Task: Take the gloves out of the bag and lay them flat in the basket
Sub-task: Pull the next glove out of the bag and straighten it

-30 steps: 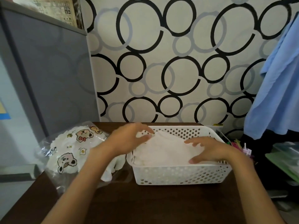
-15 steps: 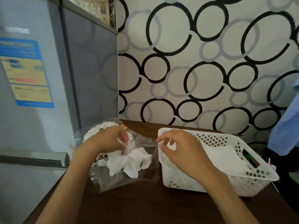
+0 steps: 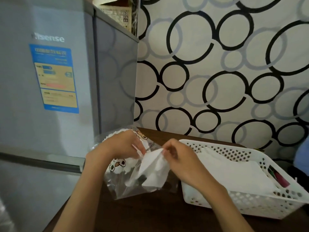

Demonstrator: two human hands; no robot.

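Note:
A clear plastic bag (image 3: 127, 190) with bear prints lies on the dark wooden table, left of a white perforated basket (image 3: 250, 205). A white glove (image 3: 155, 169) hangs half out of the bag's mouth. My right hand (image 3: 182, 158) pinches the glove's top edge. My left hand (image 3: 120, 146) grips the rim of the bag beside it. White gloves (image 3: 234, 171) lie flat inside the basket.
A grey fridge (image 3: 50, 97) with a blue and yellow label stands close on the left. Wallpaper with black rings covers the wall behind. Coloured pens (image 3: 280, 180) sit along the basket's right side. Blue cloth (image 3: 302, 156) hangs at the far right.
Both hands left the basket and came to the bag. My right hand has since taken hold of a glove and drawn it up out of the bag's mouth. The view swung left.

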